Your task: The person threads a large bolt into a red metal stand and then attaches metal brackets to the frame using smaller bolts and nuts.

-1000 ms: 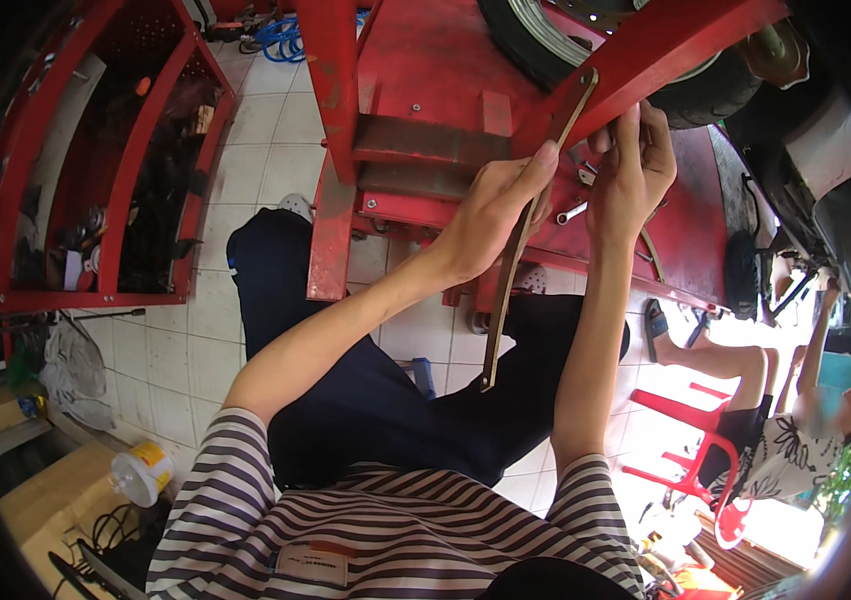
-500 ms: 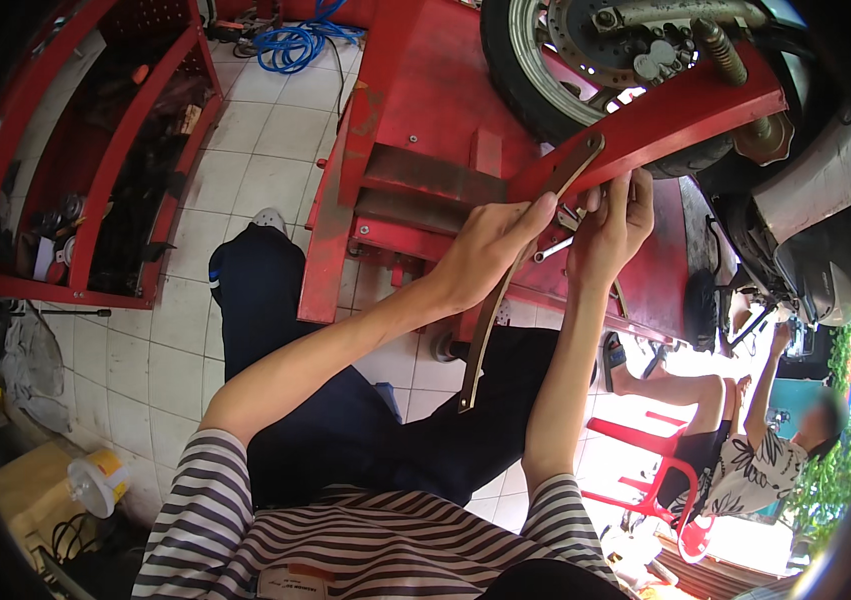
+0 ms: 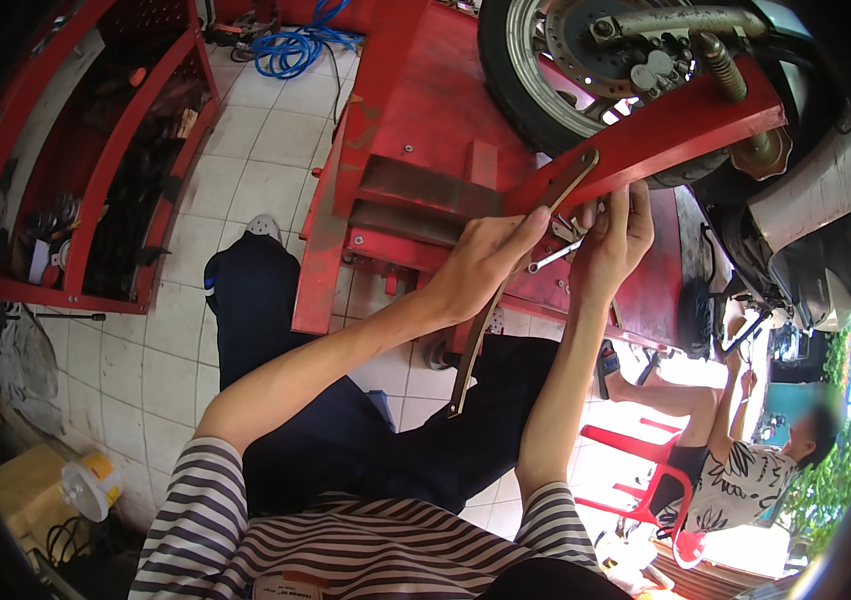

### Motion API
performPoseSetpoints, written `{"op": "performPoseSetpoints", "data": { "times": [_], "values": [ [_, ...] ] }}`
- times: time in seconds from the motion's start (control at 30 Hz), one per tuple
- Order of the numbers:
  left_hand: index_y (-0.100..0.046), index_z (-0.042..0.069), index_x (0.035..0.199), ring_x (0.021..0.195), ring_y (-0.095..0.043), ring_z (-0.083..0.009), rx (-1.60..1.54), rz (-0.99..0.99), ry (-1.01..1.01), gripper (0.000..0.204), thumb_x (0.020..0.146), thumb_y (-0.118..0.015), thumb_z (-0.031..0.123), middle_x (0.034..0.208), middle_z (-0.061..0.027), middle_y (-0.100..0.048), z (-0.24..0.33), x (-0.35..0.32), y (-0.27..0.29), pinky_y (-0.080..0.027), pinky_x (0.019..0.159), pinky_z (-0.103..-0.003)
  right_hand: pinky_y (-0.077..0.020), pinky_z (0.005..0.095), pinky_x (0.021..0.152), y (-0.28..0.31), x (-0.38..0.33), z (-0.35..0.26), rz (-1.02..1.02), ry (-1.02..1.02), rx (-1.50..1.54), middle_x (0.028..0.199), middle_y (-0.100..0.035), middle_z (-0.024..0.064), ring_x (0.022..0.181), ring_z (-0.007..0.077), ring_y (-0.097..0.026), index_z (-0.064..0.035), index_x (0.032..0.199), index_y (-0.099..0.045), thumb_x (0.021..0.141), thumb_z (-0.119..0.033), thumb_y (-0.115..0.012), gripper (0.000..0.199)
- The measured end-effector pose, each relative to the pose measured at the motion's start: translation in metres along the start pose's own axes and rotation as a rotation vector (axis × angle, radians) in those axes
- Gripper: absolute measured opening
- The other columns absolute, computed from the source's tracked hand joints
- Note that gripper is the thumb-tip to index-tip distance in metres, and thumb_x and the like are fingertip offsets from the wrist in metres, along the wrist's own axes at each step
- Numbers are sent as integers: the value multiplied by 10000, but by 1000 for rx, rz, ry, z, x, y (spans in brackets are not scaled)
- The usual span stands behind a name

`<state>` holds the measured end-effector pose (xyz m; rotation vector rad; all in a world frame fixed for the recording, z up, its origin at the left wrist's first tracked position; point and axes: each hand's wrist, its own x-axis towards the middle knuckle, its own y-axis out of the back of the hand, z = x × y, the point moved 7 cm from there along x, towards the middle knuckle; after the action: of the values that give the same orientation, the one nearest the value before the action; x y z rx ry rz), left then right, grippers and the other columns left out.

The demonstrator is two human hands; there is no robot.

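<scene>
My left hand (image 3: pixel 485 258) is closed around the middle of a long, flat, curved metal bar (image 3: pixel 472 352). The bar's upper end lies against a red steel arm (image 3: pixel 670 125), and its lower end hangs over my lap. Just beneath that arm, my right hand (image 3: pixel 613 245) has its fingers curled up and closed. A small silver wrench (image 3: pixel 553 257) sticks out from between those fingers and the frame, its ring end toward my left hand. What my right fingertips press on is hidden behind the hand.
A motorcycle wheel (image 3: pixel 545 75) stands on the red lift platform (image 3: pixel 435 120) behind the arm. At left is a red tool rack (image 3: pixel 130 120); blue hose (image 3: pixel 290 50) lies coiled on the tiles. Another person (image 3: pixel 735 480) sits on a red chair (image 3: pixel 645 470) at right.
My hands keep nearly the same hold, and the wrench's ring end has dipped slightly. The view has shifted a little. The other person's raised arm has come down.
</scene>
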<state>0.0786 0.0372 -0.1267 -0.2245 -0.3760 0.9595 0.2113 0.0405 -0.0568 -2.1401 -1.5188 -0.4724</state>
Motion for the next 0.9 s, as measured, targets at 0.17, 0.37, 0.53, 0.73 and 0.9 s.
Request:
{"op": "performPoseSetpoints", "data": {
  "times": [0.17,0.37,0.53,0.73,0.9],
  "values": [
    [-394,100,641,531,-338,-55,27,34,-11,567,1037,-363,505,567,42,-362,2,0,1,-271,486,-271,-326,194,514,6,-1,-3,26,57,-80,793,-590,42,566,52,-471,40,1002,-628,971,-73,-591,123],
    [-360,93,626,504,-305,-50,-64,61,72,554,1038,-408,459,549,47,-303,2,-2,3,-264,448,-275,-322,189,520,1,-1,-7,-6,11,-96,787,-599,30,567,48,-463,42,1022,-630,982,-102,-581,158],
    [-371,103,662,406,-281,-34,-193,78,90,529,1033,-404,478,517,53,-301,-1,-4,-1,-251,357,-237,-315,185,499,1,-2,-7,-9,17,-132,753,-604,16,560,34,-474,37,1018,-645,970,-102,-611,151],
    [-328,126,656,343,-226,-36,-376,89,121,532,1025,-398,503,477,66,-255,1,-12,-7,-219,292,-220,-315,182,498,1,-2,-11,32,45,-184,729,-593,4,559,27,-468,31,999,-661,959,-95,-630,135],
    [-338,128,661,341,-239,-31,-367,92,132,520,1025,-410,491,480,70,-254,5,-11,-9,-242,294,-218,-325,182,498,-2,-1,-15,24,68,-262,706,-592,11,558,30,-478,27,1001,-638,963,-91,-623,126]
  ]
}}
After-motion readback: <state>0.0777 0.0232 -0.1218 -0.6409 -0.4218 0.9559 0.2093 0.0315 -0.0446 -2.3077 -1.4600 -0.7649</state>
